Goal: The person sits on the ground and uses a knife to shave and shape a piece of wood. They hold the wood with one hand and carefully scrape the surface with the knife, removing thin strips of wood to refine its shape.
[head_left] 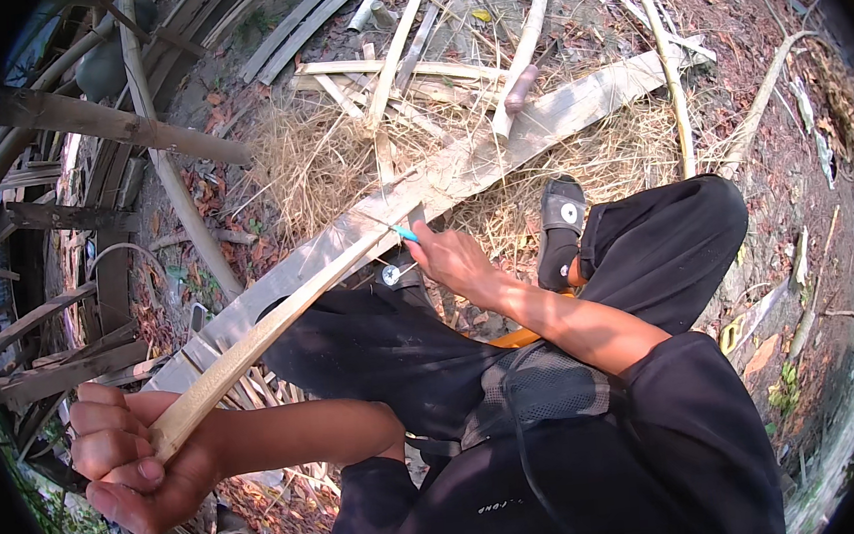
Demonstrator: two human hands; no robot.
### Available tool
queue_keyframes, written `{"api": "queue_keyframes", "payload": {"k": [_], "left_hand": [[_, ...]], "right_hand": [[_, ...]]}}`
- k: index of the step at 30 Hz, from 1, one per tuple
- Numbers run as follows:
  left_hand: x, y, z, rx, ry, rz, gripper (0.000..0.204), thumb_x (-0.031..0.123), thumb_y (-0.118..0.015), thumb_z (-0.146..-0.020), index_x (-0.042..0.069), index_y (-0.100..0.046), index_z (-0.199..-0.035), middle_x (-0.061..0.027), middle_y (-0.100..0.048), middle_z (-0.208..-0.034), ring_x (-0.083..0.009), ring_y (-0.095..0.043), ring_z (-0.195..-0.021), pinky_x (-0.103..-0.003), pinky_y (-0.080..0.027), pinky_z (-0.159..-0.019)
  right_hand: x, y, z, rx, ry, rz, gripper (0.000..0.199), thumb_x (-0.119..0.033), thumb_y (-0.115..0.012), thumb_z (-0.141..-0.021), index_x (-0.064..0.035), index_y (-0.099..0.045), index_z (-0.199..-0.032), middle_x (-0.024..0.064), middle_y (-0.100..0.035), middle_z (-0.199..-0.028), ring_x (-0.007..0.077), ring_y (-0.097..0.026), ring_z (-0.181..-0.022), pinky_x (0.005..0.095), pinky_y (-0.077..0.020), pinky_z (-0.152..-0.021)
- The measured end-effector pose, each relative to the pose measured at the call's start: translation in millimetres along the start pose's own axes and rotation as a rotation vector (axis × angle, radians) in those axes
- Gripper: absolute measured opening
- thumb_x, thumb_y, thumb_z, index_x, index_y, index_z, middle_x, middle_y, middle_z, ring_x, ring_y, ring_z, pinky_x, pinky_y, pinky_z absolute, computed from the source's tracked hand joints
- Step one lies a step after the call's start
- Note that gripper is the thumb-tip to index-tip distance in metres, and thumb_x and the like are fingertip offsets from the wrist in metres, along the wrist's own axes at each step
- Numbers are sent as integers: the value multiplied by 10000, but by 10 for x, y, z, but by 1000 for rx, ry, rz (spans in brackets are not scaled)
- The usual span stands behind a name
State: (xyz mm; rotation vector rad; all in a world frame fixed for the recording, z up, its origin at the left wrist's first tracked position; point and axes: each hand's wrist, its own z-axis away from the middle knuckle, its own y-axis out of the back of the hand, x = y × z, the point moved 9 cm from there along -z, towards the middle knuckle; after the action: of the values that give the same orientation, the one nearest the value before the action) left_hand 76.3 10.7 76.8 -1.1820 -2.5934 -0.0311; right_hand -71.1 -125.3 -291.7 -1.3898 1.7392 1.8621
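Note:
My left hand (pixel 136 461) is closed around the near end of a long, pale split-wood strip (pixel 262 335), which looks like bamboo. The strip slants away to the right, its far end by a long grey plank (pixel 575 110). At that end my right hand (pixel 452 260) grips a thin tool with a bright blue handle (pixel 405 234), which looks like a small knife. Its narrow front part points left across the strip's tip. My right fingers are partly hidden, and I cannot tell whether the edge touches the wood.
Dry straw-like shavings (pixel 310 176) lie around the plank. Several split pieces (pixel 396 59) and a brown handle (pixel 523 89) lie beyond it. A yellow-handled saw (pixel 731 333) rests at right. Poles and a wooden frame (pixel 115 121) stand at left. My sandalled foot (pixel 559 226) is near the plank.

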Motion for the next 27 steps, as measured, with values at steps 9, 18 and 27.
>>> {"api": "queue_keyframes", "payload": {"k": [9,18,27], "left_hand": [[70,-223,-28,-5,-20,64,379,182,-383,-806,154,-164,-498,11,-209,-518,-102,-190,-503,-299,-174,-515],[66,-87,6,2,-43,-85,407,240,-365,-840,160,-174,-490,20,-226,-519,-110,-184,-487,-306,-180,-506],[121,-169,16,136,-12,-103,395,199,-401,-781,165,-158,-471,28,-184,-487,-106,-174,-497,-304,-183,-541]], "right_hand": [[1338,-514,134,43,-175,369,297,-323,-443,-933,-31,-472,-884,182,-584,-614,360,-611,-610,441,-496,-539],[900,-326,90,-126,-328,-12,344,-312,-411,-945,22,-490,-930,234,-581,-637,420,-598,-645,477,-470,-587],[-995,643,171,-109,-60,-354,212,-197,-519,-904,7,-464,-876,200,-517,-517,399,-536,-493,453,-397,-446]]}}
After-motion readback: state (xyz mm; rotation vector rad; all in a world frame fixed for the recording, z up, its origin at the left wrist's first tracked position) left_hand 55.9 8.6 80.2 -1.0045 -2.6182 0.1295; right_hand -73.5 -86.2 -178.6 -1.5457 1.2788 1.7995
